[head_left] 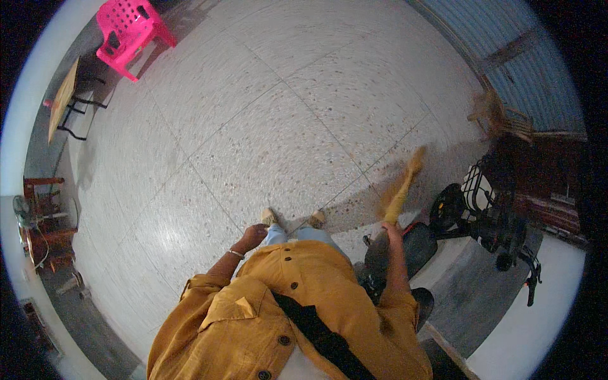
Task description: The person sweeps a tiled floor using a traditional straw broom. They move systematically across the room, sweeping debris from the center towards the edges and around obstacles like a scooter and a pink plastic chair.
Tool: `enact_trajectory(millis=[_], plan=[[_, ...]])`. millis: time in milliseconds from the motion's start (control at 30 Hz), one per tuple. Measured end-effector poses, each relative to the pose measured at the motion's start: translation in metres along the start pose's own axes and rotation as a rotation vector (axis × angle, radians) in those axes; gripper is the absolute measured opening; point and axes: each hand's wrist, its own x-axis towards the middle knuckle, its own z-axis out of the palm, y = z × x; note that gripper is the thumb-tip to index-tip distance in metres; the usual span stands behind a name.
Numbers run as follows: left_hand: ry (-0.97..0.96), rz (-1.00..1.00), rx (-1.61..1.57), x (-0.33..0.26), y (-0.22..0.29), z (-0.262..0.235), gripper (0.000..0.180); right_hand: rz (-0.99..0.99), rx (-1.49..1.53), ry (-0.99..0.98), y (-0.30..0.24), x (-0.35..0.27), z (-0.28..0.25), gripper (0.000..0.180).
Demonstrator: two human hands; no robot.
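In the lower middle of the frame a person in a mustard-yellow shirt stands on a speckled terrazzo floor [253, 114] with thin dividing lines. The right hand [391, 227], right of centre, is closed around the handle of a yellow broom [400, 190]. The broom goes from this hand up and to the right, and its blurred bristle end is close to the floor near the edge of a shadow. The left hand [253, 235], just left of centre, hangs free beside the leg with a thin bracelet on the wrist; the fingers are curled loosely and hold nothing. Two shoes show between the hands.

Just to the right of the right hand stands a dark scooter [487, 221] with a wire basket, partly on a grey ramp. A pink plastic chair [130, 31] is in the upper left of the frame, and a wooden surface [62, 98] on black legs is below it. At the upper right stands a wooden chair [500, 117] before a corrugated wall.
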Motion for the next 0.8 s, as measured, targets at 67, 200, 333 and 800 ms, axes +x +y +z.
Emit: enact_trajectory(millis=[67, 200, 333, 800], plan=[[0.059, 0.079, -0.15, 0.004, 0.059, -0.021, 0.026, 0.022, 0.009, -0.029, 0.014, 0.026, -0.007, 0.024], [-0.048, 0.162, -0.532, -0.018, 0.214, -0.103, 0.029, 0.091, 0.198, -0.278, -0.01, 0.049, 0.047, 0.023], [-0.144, 0.66, -0.433, -0.068, 0.351, -0.17, 0.027, 0.094, -0.147, -0.27, 0.054, 0.084, 0.109, 0.034], [0.414, 1.366, -0.502, -0.156, 0.44, -0.14, 0.033, 0.111, 0.143, -0.815, -0.141, -0.103, 0.166, 0.032]])
